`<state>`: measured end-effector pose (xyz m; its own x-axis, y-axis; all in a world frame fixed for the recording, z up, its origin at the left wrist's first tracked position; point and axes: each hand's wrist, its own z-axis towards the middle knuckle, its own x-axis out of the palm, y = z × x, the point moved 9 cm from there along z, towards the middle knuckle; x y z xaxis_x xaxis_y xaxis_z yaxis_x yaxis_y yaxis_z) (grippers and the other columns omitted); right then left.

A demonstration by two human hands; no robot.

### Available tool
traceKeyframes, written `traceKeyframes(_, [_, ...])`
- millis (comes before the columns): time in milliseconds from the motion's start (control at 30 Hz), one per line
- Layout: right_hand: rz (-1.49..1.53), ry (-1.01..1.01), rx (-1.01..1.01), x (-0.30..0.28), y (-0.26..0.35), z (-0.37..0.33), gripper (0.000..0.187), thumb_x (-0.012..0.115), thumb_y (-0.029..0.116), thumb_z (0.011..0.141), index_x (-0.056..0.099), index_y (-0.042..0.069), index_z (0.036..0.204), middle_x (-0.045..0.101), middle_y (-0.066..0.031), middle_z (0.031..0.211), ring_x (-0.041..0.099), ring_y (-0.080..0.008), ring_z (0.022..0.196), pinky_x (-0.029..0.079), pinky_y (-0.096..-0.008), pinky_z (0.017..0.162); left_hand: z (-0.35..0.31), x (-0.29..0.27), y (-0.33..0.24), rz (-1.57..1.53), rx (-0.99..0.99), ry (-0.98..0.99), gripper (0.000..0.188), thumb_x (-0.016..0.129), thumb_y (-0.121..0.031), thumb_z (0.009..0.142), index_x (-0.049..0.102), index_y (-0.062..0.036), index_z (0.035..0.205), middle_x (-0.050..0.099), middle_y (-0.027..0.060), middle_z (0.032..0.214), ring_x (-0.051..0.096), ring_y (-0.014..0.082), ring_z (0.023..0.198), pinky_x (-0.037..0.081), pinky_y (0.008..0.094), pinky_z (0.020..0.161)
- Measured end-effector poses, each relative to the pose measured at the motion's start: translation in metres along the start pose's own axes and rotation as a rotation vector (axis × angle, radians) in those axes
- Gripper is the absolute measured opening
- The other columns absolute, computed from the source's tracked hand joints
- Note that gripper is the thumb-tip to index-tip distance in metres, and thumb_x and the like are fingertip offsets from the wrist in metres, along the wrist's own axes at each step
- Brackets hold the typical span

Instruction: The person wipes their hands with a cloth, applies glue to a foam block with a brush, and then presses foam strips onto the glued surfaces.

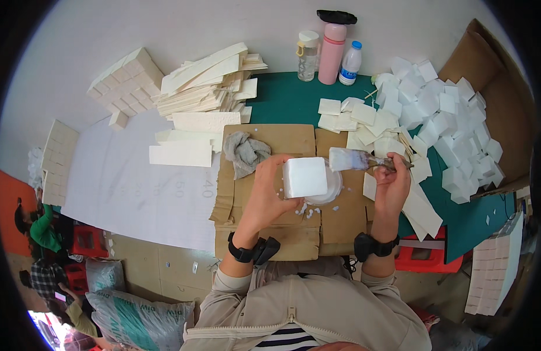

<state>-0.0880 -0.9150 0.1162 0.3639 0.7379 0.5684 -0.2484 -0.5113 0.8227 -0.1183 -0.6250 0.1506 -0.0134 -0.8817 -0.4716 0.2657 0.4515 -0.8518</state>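
Left hand [262, 196] gripping a white, square-faced foam block [305, 177] between thumb and fingers above brown flattened cardboard [270, 234], I note from my remote post, the block partly covering a round, whitish plastic tub [335, 192]; whether they touch, I cannot tell. Right hand [392, 186] closed round the handle of a flat, white-coated paintbrush [358, 159], bristles pointing left, just beside the block. I log a crumpled grey cloth [245, 153] left of the block and heaped white foam blocks [452, 123] at far right.
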Motion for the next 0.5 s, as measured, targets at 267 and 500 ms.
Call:
traceKeyframes(267, [0.064,0.03,0.118,0.007,-0.013,-0.016,0.018,0.055,0.017,0.097,0.06,0.0,0.098,0.055,-0.003,0.073,0.047,-0.0097,0.06,0.037,-0.0245,0.057,0.001,0.0,0.01,-0.061,-0.056,-0.034,0.078,0.081,-0.008,0.063,0.046,-0.0041,0.133,0.054,0.0131,0.129,0.048,0.0274,0.126,0.035,0.0378,0.11])
traceKeyframes(500, [0.088,0.056,0.115,0.009,-0.013,-0.026,0.018,0.055,0.018,0.098,0.06,0.001,0.099,0.055,-0.0021,0.075,0.047,-0.0095,0.061,0.038,-0.0246,0.057,0.0,-0.001,0.021,-0.046,-0.102,-0.071,0.077,0.081,-0.008,0.062,0.046,-0.0033,0.131,0.055,0.0133,0.128,0.049,0.0273,0.126,0.035,0.0378,0.109])
